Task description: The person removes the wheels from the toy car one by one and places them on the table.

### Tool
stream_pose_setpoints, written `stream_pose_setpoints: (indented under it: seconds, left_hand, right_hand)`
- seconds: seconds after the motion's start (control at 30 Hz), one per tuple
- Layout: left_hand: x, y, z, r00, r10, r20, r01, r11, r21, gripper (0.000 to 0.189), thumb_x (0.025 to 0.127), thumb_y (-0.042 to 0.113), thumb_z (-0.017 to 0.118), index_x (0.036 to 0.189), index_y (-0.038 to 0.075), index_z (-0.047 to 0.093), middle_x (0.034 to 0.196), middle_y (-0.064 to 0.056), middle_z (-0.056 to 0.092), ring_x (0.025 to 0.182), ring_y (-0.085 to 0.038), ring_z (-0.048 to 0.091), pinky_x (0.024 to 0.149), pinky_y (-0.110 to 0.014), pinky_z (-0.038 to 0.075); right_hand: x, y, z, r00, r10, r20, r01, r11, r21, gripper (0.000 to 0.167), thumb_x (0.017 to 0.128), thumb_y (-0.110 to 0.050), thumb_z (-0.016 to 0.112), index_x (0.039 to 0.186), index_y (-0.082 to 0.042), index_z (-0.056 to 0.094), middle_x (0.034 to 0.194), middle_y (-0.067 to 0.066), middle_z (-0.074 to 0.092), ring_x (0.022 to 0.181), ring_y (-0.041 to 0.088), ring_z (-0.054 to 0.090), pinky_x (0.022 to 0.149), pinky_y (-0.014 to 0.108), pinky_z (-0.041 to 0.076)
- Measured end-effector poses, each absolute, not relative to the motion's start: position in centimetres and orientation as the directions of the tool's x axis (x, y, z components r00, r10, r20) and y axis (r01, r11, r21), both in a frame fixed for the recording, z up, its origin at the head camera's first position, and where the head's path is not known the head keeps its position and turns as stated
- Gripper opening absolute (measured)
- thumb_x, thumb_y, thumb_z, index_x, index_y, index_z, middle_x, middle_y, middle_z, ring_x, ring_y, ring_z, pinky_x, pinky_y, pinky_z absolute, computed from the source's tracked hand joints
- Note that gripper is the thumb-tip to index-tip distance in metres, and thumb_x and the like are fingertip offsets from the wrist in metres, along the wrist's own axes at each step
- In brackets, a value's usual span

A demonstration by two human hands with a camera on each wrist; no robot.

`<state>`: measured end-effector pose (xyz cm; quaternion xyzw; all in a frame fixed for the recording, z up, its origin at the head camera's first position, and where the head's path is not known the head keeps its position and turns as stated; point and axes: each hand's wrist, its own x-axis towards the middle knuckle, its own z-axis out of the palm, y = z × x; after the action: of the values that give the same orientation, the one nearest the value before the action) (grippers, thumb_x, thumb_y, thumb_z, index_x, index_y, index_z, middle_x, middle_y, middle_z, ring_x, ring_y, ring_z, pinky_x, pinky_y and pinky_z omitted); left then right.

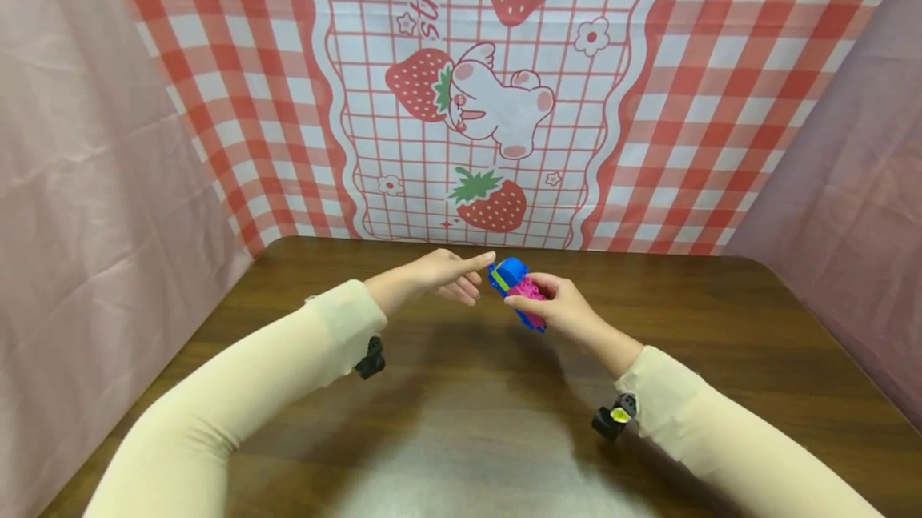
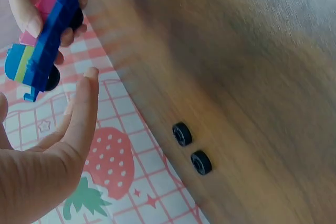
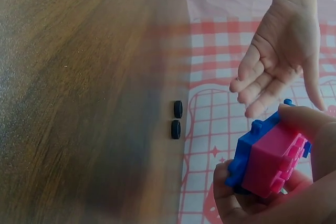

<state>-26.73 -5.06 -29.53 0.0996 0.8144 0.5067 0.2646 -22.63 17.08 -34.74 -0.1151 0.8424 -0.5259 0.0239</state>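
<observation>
My right hand grips a toy car built of blocks, thumb on one side and fingers on the other. The car has a blue base, a pink body with studs, and a blue front with a yellow-green stripe. Two black wheels, including one low wheel, show along one side of the base in the left wrist view; blue pegs show on the other. My left hand is held beside the car's front with fingers extended and nothing in it, its thumb pointing toward the car.
Two loose black wheels stand on the brown wooden table near its far edge, one wheel close to the other wheel. Behind the table hangs a checked strawberry cloth, with pink curtains at the sides.
</observation>
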Motion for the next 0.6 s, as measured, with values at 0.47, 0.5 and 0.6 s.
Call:
stream_pose_setpoints:
  seconds: [0.47, 0.5, 0.6]
  left_hand:
    - [-26.4, -3.8, -29.9, -0.795, 0.508, -0.331, -0.115, 0.411, 0.905, 0.054, 0.092, 0.032, 0.067, 0.125, -0.009, 0.056, 0.109, -0.018, 0.070, 0.103, -0.031, 0.068, 0.101, -0.042, 0.051]
    - [-26.4, -3.7, -29.9, -0.798, 0.503, -0.332, -0.123, 0.404, 0.906, 0.051, 0.092, 0.029, 0.068, 0.124, -0.009, 0.057, 0.108, -0.018, 0.070, 0.102, -0.030, 0.069, 0.101, -0.042, 0.051]
    - [-26.3, -3.5, -30.0, -0.809, 0.486, -0.331, -0.145, 0.381, 0.913, 0.045, 0.090, 0.022, 0.070, 0.121, -0.009, 0.058, 0.104, -0.017, 0.071, 0.096, -0.026, 0.071, 0.096, -0.036, 0.055]
  right_hand:
    - [-22.8, 16.9, -35.0, -0.934, -0.295, 0.202, -0.316, 0.418, -0.852, 0.044, 0.081, -0.009, 0.078, 0.119, 0.006, 0.062, 0.104, 0.022, 0.068, 0.081, 0.010, 0.060, 0.067, 0.020, 0.054]
    - [-22.8, 16.9, -35.0, -0.931, -0.298, 0.211, -0.325, 0.418, -0.848, 0.045, 0.081, -0.009, 0.078, 0.119, 0.007, 0.062, 0.105, 0.023, 0.068, 0.082, 0.010, 0.060, 0.068, 0.020, 0.054]
    - [-22.8, 16.9, -35.0, -0.930, -0.292, 0.224, -0.336, 0.426, -0.840, 0.046, 0.080, -0.009, 0.079, 0.120, 0.007, 0.062, 0.108, 0.024, 0.067, 0.084, 0.012, 0.059, 0.068, 0.019, 0.054]
